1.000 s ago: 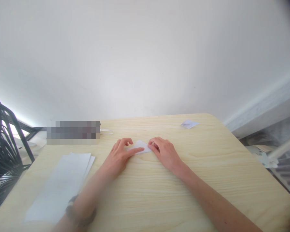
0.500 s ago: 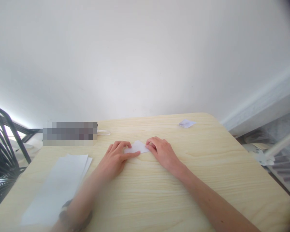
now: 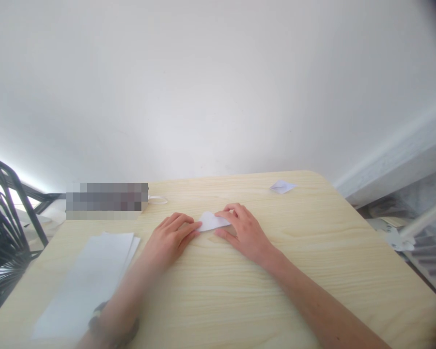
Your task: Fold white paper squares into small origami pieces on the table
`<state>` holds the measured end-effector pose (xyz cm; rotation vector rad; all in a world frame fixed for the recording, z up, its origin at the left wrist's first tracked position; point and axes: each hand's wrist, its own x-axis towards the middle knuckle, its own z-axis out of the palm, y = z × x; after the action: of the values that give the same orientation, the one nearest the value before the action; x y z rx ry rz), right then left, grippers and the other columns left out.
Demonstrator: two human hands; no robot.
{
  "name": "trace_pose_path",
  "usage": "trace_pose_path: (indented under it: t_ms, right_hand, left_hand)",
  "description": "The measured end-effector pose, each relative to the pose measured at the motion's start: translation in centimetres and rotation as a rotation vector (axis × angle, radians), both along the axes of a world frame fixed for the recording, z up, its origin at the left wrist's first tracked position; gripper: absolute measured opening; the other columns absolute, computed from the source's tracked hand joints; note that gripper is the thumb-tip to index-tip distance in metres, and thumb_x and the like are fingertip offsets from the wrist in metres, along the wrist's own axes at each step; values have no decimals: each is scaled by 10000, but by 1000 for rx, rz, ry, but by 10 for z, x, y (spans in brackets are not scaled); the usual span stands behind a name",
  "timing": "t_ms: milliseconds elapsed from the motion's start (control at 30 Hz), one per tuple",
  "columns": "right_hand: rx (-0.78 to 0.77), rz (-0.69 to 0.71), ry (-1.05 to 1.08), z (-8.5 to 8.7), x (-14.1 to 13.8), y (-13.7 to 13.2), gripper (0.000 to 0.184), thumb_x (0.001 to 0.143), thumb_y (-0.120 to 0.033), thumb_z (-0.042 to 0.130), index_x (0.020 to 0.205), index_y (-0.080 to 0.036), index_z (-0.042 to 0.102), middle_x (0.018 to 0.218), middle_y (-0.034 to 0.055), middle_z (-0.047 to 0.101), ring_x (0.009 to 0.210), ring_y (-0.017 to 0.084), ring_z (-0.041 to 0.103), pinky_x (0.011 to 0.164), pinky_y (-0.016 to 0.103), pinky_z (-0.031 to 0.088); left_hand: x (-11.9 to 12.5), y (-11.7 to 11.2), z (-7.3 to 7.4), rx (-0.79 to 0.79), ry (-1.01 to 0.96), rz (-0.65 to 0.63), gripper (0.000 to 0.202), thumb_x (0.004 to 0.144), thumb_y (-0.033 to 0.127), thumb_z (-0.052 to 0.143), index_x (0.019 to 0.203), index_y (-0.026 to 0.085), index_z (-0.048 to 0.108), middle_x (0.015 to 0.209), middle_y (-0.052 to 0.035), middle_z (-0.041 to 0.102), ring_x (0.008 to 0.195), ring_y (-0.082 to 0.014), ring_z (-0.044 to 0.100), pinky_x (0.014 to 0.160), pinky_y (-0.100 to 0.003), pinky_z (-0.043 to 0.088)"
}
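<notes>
A small folded piece of white paper lies on the wooden table, between my two hands. My left hand pinches its left end between thumb and fingertips. At the right end, the fingers of my right hand rest on the paper's upper side, while the thumb is apart from them near the front edge. Both ends of the paper are partly covered by my fingers. A dark band circles my left wrist.
White sheets lie at the table's left. A folded paper piece sits at the back right. A blurred-out object with a white loop stands back left, near a dark chair. The wall rises behind the table.
My left thumb has moved from the paper's front edge back to its left end. My right hand has opened from a pinch, its fingers now over the paper and thumb apart.
</notes>
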<state>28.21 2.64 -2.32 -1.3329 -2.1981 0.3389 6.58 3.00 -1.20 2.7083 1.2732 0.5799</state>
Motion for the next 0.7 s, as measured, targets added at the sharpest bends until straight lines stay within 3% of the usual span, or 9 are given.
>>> trace_pose_path:
  t_ms: [167,300,700]
  right_hand:
    - [148,58,-1,1,1,-1,213,802,-275,553,1006,-287,613,1087,41,520,1003,190,453,867,353,382]
    - [242,72,9,1,1,0,165,826,-220,523,904,-283,654,1023,31,578,967,180,467,845,354,370]
    - [295,252,49,3,-5,-5,178,841,-164,488,927,-234,627,899,20,629,884,154,499,812,307,373]
  left_hand:
    - [1,-1,3,30,-31,-10,221,844,243,457,991,197,615,891,-59,624,843,-185,551,740,-326,461]
    - [3,-2,5,64,-91,-27,199,827,222,483,975,215,615,928,-65,607,841,-174,564,716,-306,474]
    - [19,-9,10,126,-285,-120,85,730,110,580,781,178,591,777,-40,631,798,-167,556,710,-313,467]
